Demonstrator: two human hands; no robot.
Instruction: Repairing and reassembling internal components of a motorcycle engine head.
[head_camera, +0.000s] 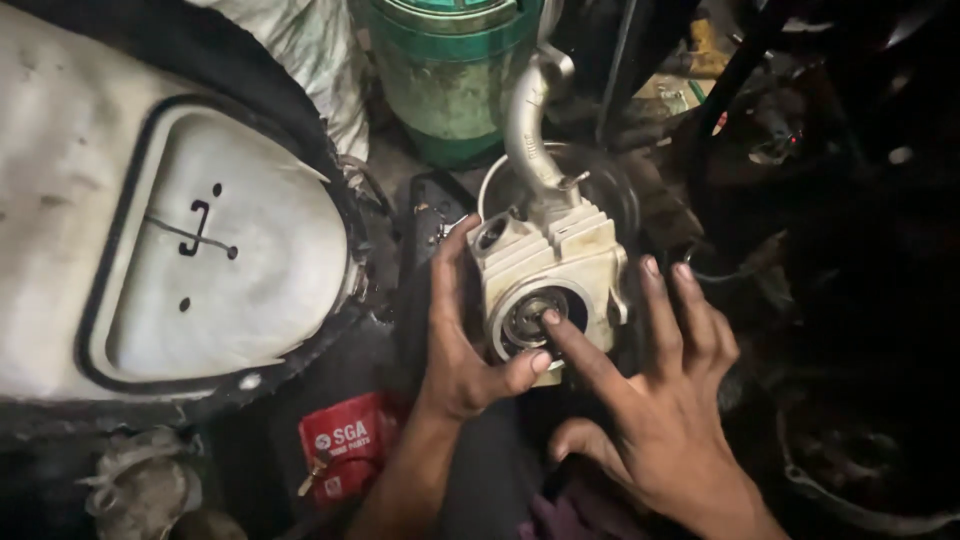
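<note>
A pale metal engine cylinder block (585, 262) with cooling fins stands in the middle, with a curved metal pipe (527, 120) rising from its top. My left hand (462, 345) grips the block's left side, thumb under its round bore (532, 318). My right hand (660, 400) is spread beside the block. Its index fingertip touches the bore's rim, the other fingers resting against the block's right side.
A large white moulded panel with a black rim (190, 250) fills the left. A green drum (450, 70) stands behind the block. A small red packet (345, 445) lies low left of my arm. Dark machine parts (840, 460) crowd the right.
</note>
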